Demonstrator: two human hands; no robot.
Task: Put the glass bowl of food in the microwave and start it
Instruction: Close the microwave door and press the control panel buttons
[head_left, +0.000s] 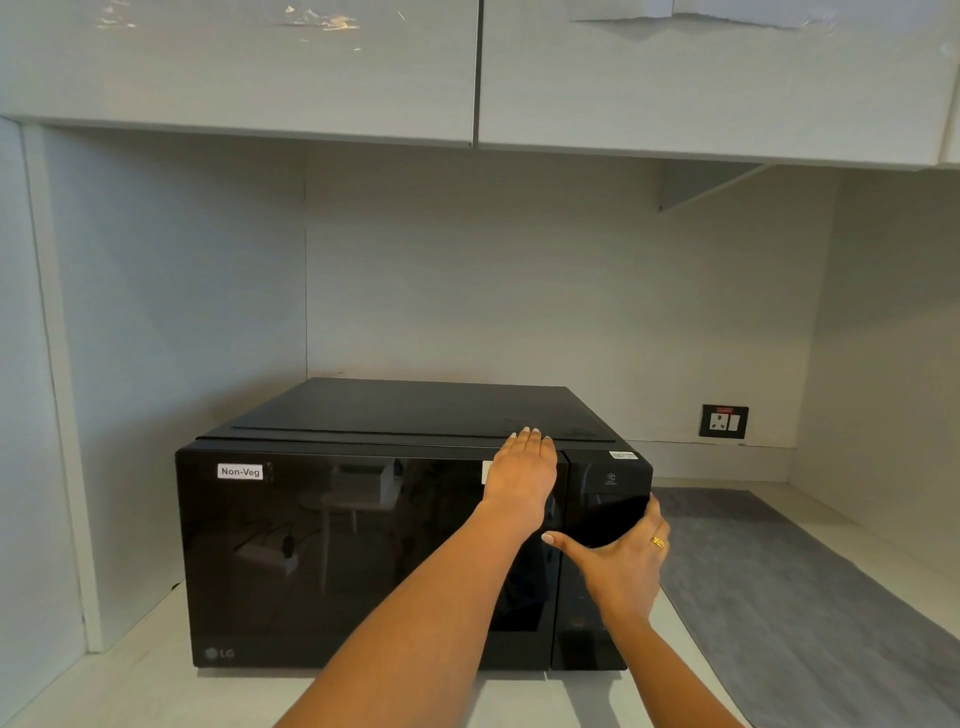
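A black microwave (332, 545) with a "Non-Veg" label stands on the counter, its dark glass door closed. My left hand (522, 475) lies flat over the top right edge of the door, fingers reaching onto the top of the microwave. My right hand (621, 558) is spread against the control panel (608, 483) on the right side, thumb out to the left, fingers wrapping the right edge. It wears a gold ring. No glass bowl is in view; the dark door hides the inside.
White wall cabinets (467, 67) hang low above the microwave. A grey mat (810, 613) covers the counter to the right. A black wall socket (723, 422) sits behind on the right wall. Walls close in at the left and back.
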